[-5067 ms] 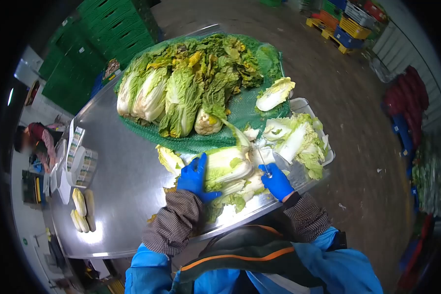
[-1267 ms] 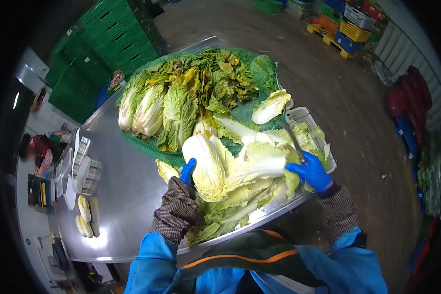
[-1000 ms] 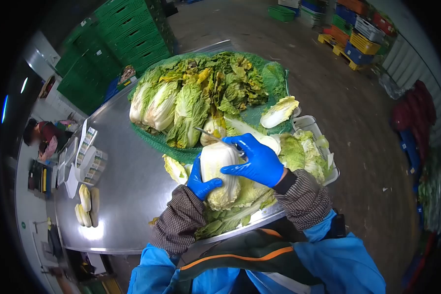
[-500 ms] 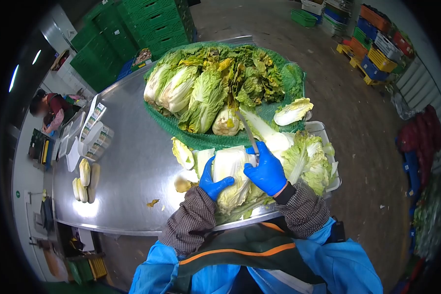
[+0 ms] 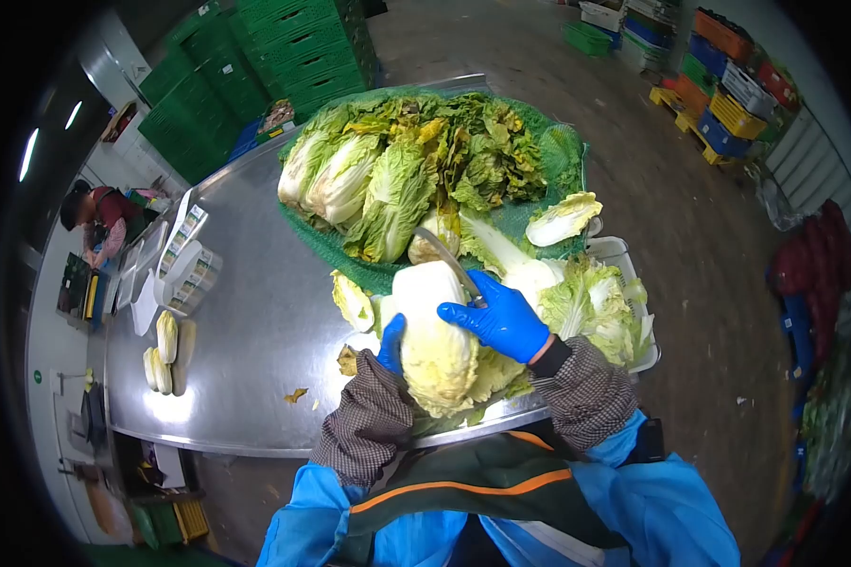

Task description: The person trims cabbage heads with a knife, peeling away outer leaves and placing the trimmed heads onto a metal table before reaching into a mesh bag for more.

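Note:
A trimmed napa cabbage point(image 5: 432, 331) is in front of me, its pale cut base pointing away. My left hand point(image 5: 391, 345), in a blue glove, holds its left side; some fingers are hidden beneath it. My gloved right hand point(image 5: 501, 321) is closed round a knife point(image 5: 449, 258), the curved blade pointing up and left beyond the cabbage. The right thumb lies over the cabbage's right side. Beyond, several untrimmed napa cabbages point(image 5: 392, 203) with yellowed leaves lie on green netting point(image 5: 336, 248). Loose cabbage leaves point(image 5: 577, 307) lie right of my right hand.
A white crate point(image 5: 615, 248) stands at the right edge of the metal table point(image 5: 255, 274). Small trimmed cabbages point(image 5: 165, 335) and a roll of labels point(image 5: 194, 274) are at the left. A co-worker point(image 5: 109, 213) bends over at far left. Green crates point(image 5: 303, 47) are stacked behind.
The cabbage has been lifted and turned more upright towards me. My left hand has slid lower along its side. The knife and right hand have shifted left, with the thumb now over the cabbage.

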{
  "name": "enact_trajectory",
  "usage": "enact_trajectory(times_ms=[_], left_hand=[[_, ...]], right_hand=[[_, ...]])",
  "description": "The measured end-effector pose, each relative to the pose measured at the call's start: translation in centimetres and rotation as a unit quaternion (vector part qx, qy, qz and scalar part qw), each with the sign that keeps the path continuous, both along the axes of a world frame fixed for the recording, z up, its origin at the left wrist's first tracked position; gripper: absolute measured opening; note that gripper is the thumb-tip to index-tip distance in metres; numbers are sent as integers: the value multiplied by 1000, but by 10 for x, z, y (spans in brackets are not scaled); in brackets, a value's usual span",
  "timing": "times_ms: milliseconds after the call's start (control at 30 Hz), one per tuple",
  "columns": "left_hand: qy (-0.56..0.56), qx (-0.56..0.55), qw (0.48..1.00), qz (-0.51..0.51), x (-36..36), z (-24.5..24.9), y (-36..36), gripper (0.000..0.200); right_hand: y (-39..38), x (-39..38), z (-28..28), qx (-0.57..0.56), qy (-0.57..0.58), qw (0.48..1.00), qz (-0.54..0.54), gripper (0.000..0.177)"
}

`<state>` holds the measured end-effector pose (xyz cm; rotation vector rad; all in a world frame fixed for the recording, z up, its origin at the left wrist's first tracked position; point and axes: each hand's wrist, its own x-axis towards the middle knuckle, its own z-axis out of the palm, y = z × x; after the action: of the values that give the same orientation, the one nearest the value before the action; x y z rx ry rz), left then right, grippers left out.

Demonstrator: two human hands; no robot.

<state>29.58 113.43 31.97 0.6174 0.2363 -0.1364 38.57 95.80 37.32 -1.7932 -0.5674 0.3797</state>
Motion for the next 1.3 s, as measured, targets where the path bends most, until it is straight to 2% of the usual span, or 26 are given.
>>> enact_trajectory(times_ms=[33,67,100,167,200,267,333,433,500,533,567,633,667,733,767,800,833,900,933,967,1033,1067,1133,1167,1233,1300], left_hand=[[-10,34,999,3,4,-5,-2,76],[-59,116,991,-19,9,-6,5,78],[-89,224,970,15,11,-15,8,78],[-141,431,888,80,13,-35,14,78],[-132,408,896,118,10,-30,6,83],[-151,447,870,145,8,-32,3,87],[-170,467,853,159,10,-28,2,95],[-131,438,872,177,9,-29,7,90],[-105,310,935,137,10,-30,15,68],[-22,141,981,135,8,-29,14,63],[61,-34,989,128,5,-26,13,60],[-71,-97,984,133,12,-27,24,57],[-137,-127,973,133,18,-25,30,55],[-179,43,975,122,31,-9,38,59],[-184,46,975,112,32,-9,38,61],[-189,49,975,102,33,-9,39,63],[-181,-31,979,90,33,-17,38,65],[-156,-190,967,64,28,-32,35,69],[-106,-77,989,68,28,-23,25,62],[-91,-47,993,57,30,-29,19,65],[-8,29,998,61,26,-16,6,64],[-31,112,992,50,28,-15,13,63],[-84,343,928,117,16,-20,7,64],[-108,452,873,148,12,-22,5,66],[-98,412,894,150,11,-36,11,70],[-77,352,924,127,10,-38,23,69]], right_hand=[[2,2,-3,41,-1,999,0,58],[0,4,-7,13,-4,1000,7,58],[-3,5,-11,-15,-5,1000,14,58],[-5,-1,-17,-44,-14,999,23,60],[-3,-4,-18,-45,-26,998,27,63],[0,-10,-17,-9,-77,997,20,64],[1,-13,-19,-12,-58,998,-22,60],[-3,-16,-21,-61,-88,991,-84,56],[-8,-17,-23,-69,-104,983,-131,53],[-13,-18,-24,-55,-98,981,-160,51],[-20,-16,-25,-41,-93,977,-187,50],[-36,-2,-24,12,-84,975,-203,51],[-46,9,-29,-17,-111,971,-212,51],[-48,23,-30,-119,-170,960,-188,57],[-45,24,-30,-190,-199,948,-158,67],[-35,20,-29,-154,-249,947,-135,73],[-20,17,-23,-116,-300,940,-112,81],[1,8,2,-106,-87,991,4,89],[11,4,1,-99,-30,994,22,86],[17,4,-10,-72,-83,994,7,85],[19,9,-19,118,30,992,35,83],[16,7,-20,75,23,997,25,82],[9,0,-23,-12,10,1000,7,81],[10,-7,-27,25,-89,996,-13,74],[3,-11,-26,-9,-20,1000,4,64],[-8,-9,-32,-51,-76,994,-60,54]])
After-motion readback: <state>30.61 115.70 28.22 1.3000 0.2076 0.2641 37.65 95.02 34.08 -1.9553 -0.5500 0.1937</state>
